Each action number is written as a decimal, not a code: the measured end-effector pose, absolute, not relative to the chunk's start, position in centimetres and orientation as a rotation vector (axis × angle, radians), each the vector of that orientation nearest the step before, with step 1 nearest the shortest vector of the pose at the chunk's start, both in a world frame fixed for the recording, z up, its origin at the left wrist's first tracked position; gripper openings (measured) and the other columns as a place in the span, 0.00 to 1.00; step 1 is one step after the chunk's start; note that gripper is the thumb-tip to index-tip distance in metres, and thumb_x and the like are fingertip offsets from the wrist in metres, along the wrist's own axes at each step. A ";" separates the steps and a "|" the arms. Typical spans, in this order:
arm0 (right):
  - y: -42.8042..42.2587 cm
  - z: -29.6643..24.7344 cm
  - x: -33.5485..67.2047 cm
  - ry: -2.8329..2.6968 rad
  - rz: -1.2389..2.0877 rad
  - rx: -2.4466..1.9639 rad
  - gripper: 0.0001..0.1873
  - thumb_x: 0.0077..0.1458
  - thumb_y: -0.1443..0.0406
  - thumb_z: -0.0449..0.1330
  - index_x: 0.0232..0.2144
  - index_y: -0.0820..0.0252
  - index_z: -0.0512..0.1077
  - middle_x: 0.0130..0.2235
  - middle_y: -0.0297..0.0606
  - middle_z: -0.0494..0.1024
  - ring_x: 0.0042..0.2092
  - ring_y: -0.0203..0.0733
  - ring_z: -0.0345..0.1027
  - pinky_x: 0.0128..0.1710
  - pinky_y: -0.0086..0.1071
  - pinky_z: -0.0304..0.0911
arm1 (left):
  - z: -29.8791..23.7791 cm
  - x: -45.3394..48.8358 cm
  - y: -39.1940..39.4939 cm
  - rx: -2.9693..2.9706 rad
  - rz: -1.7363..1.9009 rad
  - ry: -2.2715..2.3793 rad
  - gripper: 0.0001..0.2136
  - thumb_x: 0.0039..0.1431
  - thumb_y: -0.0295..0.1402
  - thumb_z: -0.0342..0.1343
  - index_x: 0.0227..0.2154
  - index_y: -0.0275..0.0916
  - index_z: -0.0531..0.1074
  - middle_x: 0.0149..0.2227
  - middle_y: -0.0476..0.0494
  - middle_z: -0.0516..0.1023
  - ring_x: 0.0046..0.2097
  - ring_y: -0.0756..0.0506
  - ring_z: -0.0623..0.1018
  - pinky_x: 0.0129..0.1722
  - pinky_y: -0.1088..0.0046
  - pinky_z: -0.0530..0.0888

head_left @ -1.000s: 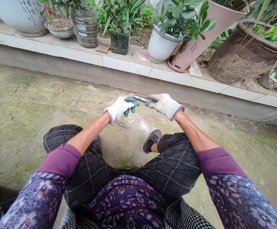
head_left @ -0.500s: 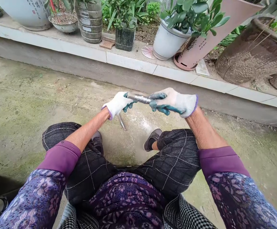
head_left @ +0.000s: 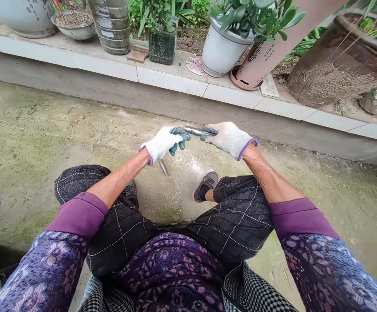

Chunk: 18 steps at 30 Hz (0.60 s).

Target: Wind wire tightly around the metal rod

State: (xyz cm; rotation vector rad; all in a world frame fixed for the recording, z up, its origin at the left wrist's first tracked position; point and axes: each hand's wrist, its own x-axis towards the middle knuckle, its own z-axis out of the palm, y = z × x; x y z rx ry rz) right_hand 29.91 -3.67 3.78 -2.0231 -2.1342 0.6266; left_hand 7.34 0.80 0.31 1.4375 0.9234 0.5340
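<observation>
Both of my hands wear white knit gloves with green-coated palms and fingers. Between them runs a short silvery metal rod (head_left: 193, 131) with a ridged, thread-like middle; I cannot tell whether the ridges are thread or wound wire. My left hand (head_left: 170, 141) is closed around its left end. On the right end, the fingers of my right hand (head_left: 224, 136) are wrapped, hiding that end. Below my left hand a second metal bar (head_left: 163, 167) shows over the ground; whether it lies there or joins the held piece is unclear.
Ahead, a low tiled ledge (head_left: 172, 82) carries several plant pots, among them a white pot (head_left: 222, 50), a pink pot (head_left: 263, 60) and a brown pot (head_left: 334, 65). White powder (head_left: 193, 167) marks the concrete floor between my shoes.
My right hand has shifted left and turned its back more upward, covering the rod differently. Less of the rod shows between the hands. The view has shifted slightly.
</observation>
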 end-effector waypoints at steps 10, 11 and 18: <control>-3.2 5.3 28.2 -1.768 0.735 -1.991 0.13 0.56 0.63 0.62 0.42 0.62 0.80 0.25 0.32 0.72 0.21 0.30 0.58 0.20 0.28 0.56 | 1.0 6.6 0.0 1.342 0.552 0.924 0.07 0.62 0.22 0.55 0.36 0.32 0.79 0.20 0.52 0.74 0.17 0.55 0.67 0.17 0.77 0.64; -3.0 5.3 28.1 -1.728 0.771 -1.964 0.13 0.56 0.63 0.62 0.42 0.63 0.80 0.25 0.32 0.72 0.21 0.30 0.58 0.19 0.28 0.55 | 0.9 6.5 0.0 1.340 0.555 0.929 0.07 0.62 0.22 0.55 0.36 0.33 0.79 0.20 0.53 0.73 0.17 0.55 0.67 0.17 0.77 0.64; -4.2 6.9 28.0 -1.492 1.283 -1.645 0.11 0.51 0.62 0.69 0.35 0.64 0.77 0.26 0.35 0.75 0.20 0.29 0.58 0.14 0.26 0.56 | -0.4 6.2 1.4 1.345 0.505 0.956 0.08 0.62 0.23 0.55 0.37 0.34 0.80 0.20 0.54 0.70 0.18 0.56 0.66 0.18 0.79 0.65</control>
